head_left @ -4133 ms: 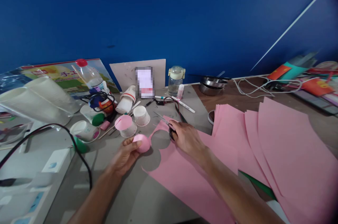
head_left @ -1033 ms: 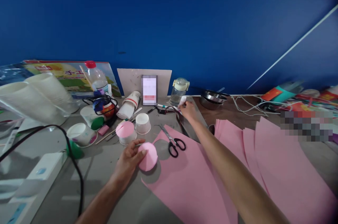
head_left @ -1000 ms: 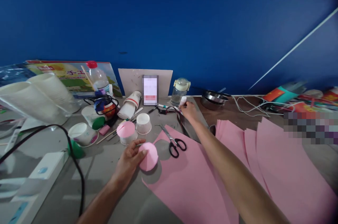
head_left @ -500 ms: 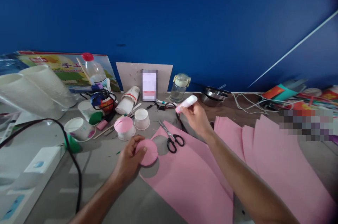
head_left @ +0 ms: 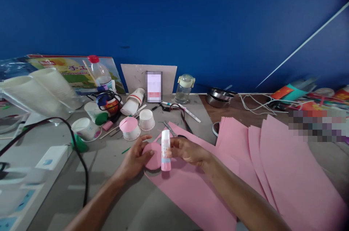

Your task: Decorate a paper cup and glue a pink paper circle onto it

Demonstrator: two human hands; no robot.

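Note:
Between the thumb and fingers of my left hand (head_left: 136, 159) is a round pink paper disc (head_left: 152, 159), tilted up above the desk. My right hand (head_left: 188, 150) grips a glue stick (head_left: 165, 154), white at the top and pink at the bottom, held upright just at the disc's right edge. Whether the two touch I cannot tell. Beneath both hands lies a large pink paper sheet (head_left: 191, 191). Scissors (head_left: 169, 128) rest on it, their handles mostly hidden behind my right hand. A paper cup topped with a pink disc (head_left: 129, 125) stands beyond my left hand.
A white paper cup (head_left: 146, 120) stands behind the hands. Stacked pink sheets (head_left: 289, 165) spread over the right side. At the back are a phone (head_left: 154, 86), a glass jar (head_left: 184, 89) and metal bowls (head_left: 219, 97). A black cable (head_left: 81, 165) crosses the left.
My right hand has brought the glue stick down and left, from beyond the scissors to beside the pink disc, turning it upright. My left hand keeps its hold on the disc.

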